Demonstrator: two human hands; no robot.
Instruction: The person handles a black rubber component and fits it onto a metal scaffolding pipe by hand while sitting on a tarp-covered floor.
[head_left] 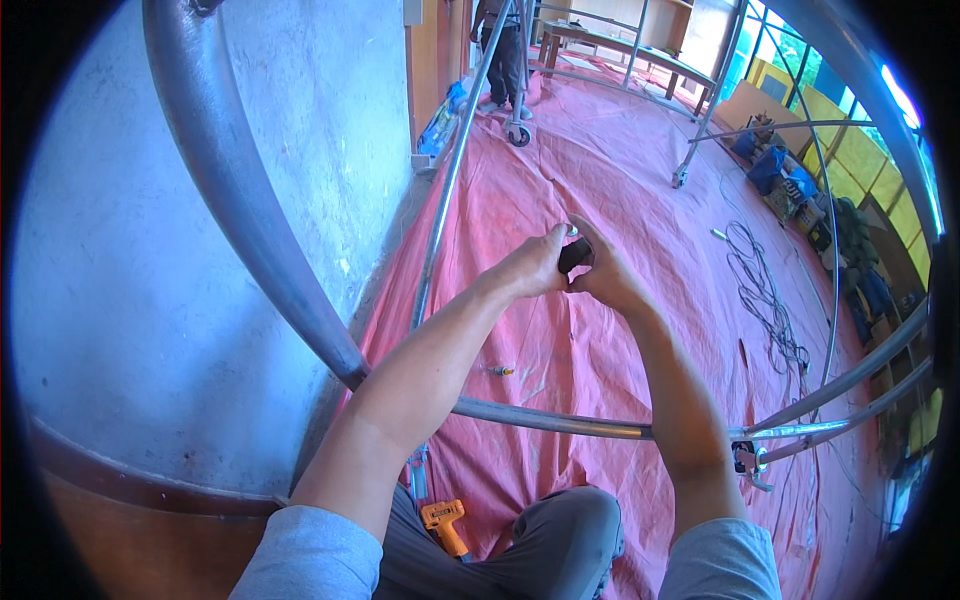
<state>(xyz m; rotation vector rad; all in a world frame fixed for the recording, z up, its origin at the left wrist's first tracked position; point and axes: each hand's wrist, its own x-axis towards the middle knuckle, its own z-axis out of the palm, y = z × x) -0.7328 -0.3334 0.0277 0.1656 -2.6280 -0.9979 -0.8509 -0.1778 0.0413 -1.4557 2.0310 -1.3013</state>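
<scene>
We pinched a small black blocky object (574,256) with the fingers of our left hand (541,264) and right hand (607,278), above the wrinkled pink floor sheet (640,140). Near us lay an orange pistol-shaped tool (444,522).

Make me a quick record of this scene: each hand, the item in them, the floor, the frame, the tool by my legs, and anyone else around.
Left hand: fingers at the held item
Right hand: fingers at the same item, opposite side
Held item: small black object, exact kind unclear
Floor: wrinkled pink sheet, loosely coiled dark cable on the right
Frame: curved metal tube passing below the forearms
Tool: orange power tool beside the legs
Others: one person standing at the far end
</scene>
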